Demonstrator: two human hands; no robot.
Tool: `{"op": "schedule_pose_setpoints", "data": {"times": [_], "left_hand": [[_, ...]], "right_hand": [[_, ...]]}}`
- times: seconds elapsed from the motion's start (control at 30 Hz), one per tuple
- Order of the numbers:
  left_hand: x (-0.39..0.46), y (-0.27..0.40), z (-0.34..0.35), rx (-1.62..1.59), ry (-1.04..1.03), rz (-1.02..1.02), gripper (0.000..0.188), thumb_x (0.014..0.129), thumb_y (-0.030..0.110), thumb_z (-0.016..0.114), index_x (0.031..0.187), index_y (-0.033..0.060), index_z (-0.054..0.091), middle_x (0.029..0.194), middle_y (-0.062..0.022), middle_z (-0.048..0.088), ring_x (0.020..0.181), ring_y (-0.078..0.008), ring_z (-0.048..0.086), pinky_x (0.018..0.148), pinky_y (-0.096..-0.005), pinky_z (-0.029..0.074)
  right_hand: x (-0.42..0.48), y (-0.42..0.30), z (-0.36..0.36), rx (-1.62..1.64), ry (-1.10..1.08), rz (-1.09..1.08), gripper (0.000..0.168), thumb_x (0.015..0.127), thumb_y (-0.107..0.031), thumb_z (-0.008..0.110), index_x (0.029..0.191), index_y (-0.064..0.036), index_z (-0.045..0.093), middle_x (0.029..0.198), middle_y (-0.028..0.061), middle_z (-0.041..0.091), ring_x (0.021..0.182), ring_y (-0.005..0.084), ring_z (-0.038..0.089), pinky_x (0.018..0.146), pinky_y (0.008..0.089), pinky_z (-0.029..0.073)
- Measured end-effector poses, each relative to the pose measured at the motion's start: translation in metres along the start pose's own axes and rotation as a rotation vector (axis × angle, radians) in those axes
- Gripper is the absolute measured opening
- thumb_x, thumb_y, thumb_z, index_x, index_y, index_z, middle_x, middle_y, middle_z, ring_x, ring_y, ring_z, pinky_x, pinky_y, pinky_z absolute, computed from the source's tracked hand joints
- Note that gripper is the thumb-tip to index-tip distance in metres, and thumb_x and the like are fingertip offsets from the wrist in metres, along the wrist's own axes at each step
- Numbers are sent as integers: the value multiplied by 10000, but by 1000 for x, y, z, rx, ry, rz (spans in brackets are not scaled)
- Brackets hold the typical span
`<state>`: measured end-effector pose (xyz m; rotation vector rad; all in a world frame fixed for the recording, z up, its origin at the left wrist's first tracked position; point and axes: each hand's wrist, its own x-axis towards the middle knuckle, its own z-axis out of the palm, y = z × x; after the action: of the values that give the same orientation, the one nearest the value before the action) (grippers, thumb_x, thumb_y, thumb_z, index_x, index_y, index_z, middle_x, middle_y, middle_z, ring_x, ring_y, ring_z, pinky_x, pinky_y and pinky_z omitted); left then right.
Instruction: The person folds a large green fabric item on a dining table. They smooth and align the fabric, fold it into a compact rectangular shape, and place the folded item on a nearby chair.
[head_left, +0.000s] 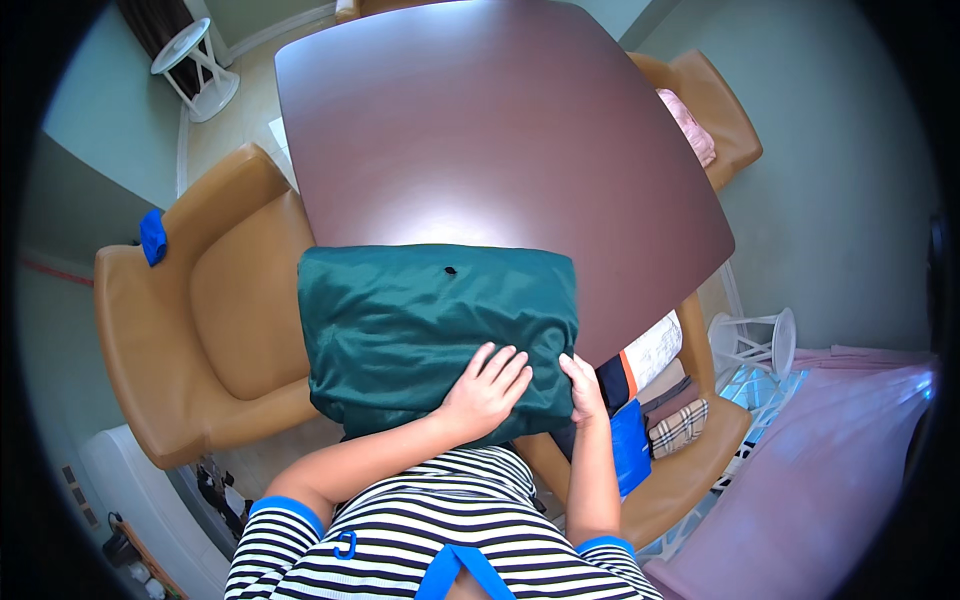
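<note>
A dark green, satiny folded cloth item lies along the near edge of the brown table and hangs over towards my body. Near its far edge is a small black spot or hole; I cannot tell which. My left hand rests flat on the lower right part of the fabric, fingers slightly spread. At the right edge of the cloth, my right hand grips the side with its thumb on top; the fingers beneath are hidden. Wrinkles gather in the fabric close to both hands.
A tan armchair stands at the left, with a blue cloth on its back. Folded clothes and a blue package sit on a chair at the right. White stools and pink fabric are farther out.
</note>
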<state>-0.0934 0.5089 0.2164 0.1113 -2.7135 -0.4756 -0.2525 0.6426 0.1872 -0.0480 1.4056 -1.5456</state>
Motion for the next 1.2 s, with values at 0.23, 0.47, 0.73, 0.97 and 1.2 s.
{"op": "schedule_pose_setpoints", "data": {"times": [0.23,0.47,0.73,0.97,1.2], "left_hand": [[21,16,18,-231,143,120,334,607,141,577,912,3,579,675,-41,480,579,-164,491,528,-278,416],[-5,39,34,-202,0,339,223,673,163,548,867,53,560,687,-8,489,596,-137,482,529,-254,382],[-7,37,42,-35,-6,182,268,679,211,563,932,124,545,860,-42,514,717,-159,474,618,-302,350],[4,28,47,-7,23,104,324,641,173,613,943,77,544,897,-68,516,787,-193,505,713,-349,376],[18,31,48,110,-32,90,434,576,240,640,956,64,523,957,-101,495,855,-238,479,751,-412,361]], "right_hand": [[-24,33,-26,367,50,-201,307,777,5,474,1081,42,491,1021,131,577,949,192,558,855,290,440],[-36,44,2,440,186,-267,364,702,55,419,1055,23,502,1037,124,575,923,171,562,841,259,428],[-53,54,-43,-219,45,-344,510,685,154,418,1178,31,459,1072,74,558,972,135,533,851,253,406],[-35,52,-25,-132,112,-392,473,782,102,520,1238,13,437,1034,66,571,930,108,539,786,215,427],[0,53,-15,-100,175,-515,157,777,89,550,911,11,527,871,17,577,812,78,553,712,197,444]]}}
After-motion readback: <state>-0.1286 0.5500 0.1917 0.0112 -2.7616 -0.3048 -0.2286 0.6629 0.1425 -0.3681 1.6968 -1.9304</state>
